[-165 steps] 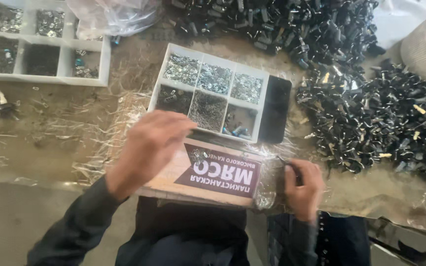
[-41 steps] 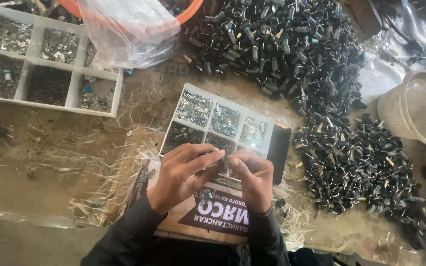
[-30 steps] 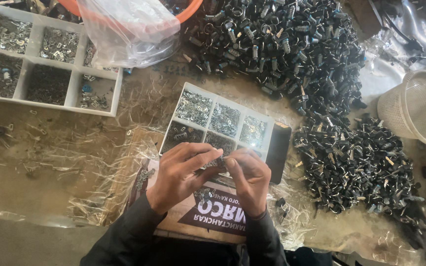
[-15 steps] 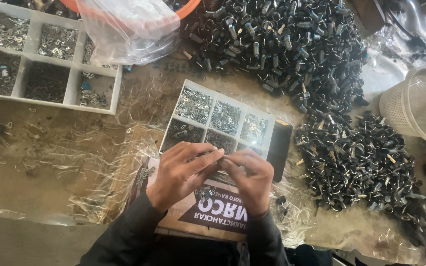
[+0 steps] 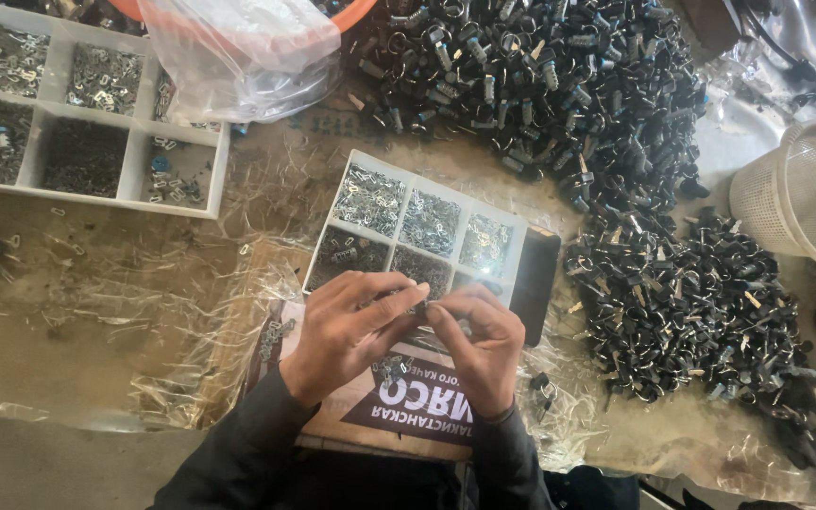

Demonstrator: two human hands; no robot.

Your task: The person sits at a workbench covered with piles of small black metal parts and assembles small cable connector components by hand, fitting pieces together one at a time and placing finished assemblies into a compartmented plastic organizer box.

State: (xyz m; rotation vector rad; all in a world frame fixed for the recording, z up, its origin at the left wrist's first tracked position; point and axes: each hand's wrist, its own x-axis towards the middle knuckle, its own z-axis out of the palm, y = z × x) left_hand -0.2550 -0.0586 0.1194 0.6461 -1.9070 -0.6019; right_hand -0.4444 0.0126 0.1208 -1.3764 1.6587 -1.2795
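- Left hand (image 5: 347, 326) and right hand (image 5: 479, 340) meet fingertip to fingertip, both pinched on a small dark part (image 5: 420, 307) – too tiny to tell its shape.
- Part sits above a printed cardboard box (image 5: 408, 406), just in front of a white compartment tray (image 5: 427, 227) of small metal bits.
- Big pile of black clips (image 5: 606, 142) to the right on the film-covered tabletop (image 5: 106, 312).
- White mesh basket (image 5: 805, 194) at far right – second compartment tray (image 5: 87, 123) at upper left.
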